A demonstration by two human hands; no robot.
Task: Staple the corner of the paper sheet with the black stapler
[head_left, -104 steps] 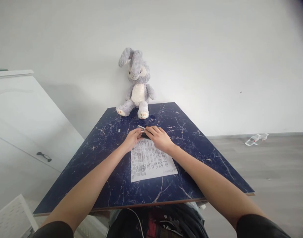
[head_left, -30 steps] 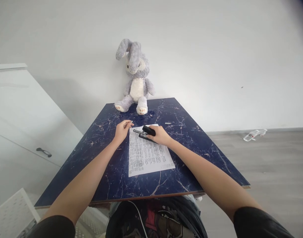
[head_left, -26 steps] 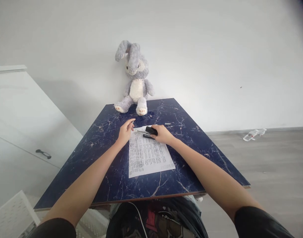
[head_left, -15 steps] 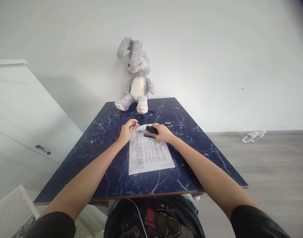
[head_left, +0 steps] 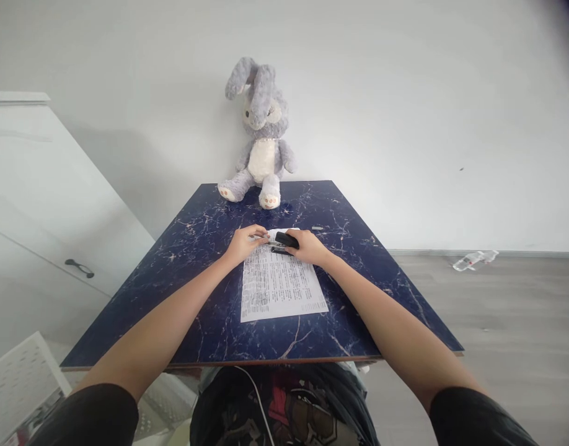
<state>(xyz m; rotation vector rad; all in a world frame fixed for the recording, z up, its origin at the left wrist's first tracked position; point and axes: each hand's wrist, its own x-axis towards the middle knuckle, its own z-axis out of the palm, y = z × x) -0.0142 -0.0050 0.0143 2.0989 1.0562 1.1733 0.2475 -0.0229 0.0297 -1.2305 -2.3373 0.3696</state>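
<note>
A black stapler [head_left: 288,240] is in my right hand [head_left: 308,246], which is closed around its back end. The stapler's top is lifted away from its base, and a metal part shows in between, pointing left. My left hand [head_left: 247,241] is at the stapler's front end with thumb and fingers pinched together. Whatever sits between those fingertips is too small to make out. Beneath both hands lies a printed sheet of paper [head_left: 284,285], flat on the dark blue marbled table [head_left: 219,334].
A grey plush rabbit [head_left: 263,155] sits at the table's back edge against the wall. Right of the stapler lies a small grey strip [head_left: 317,228]. A white cabinet [head_left: 43,204] stands at left, a white perforated basket [head_left: 26,384] below it. Clear plastic [head_left: 475,260] lies on the floor.
My left hand has moved right, so its fingertips are now at the stapler's metal part. My right hand still holds the opened stapler. The view has shifted slightly.
</note>
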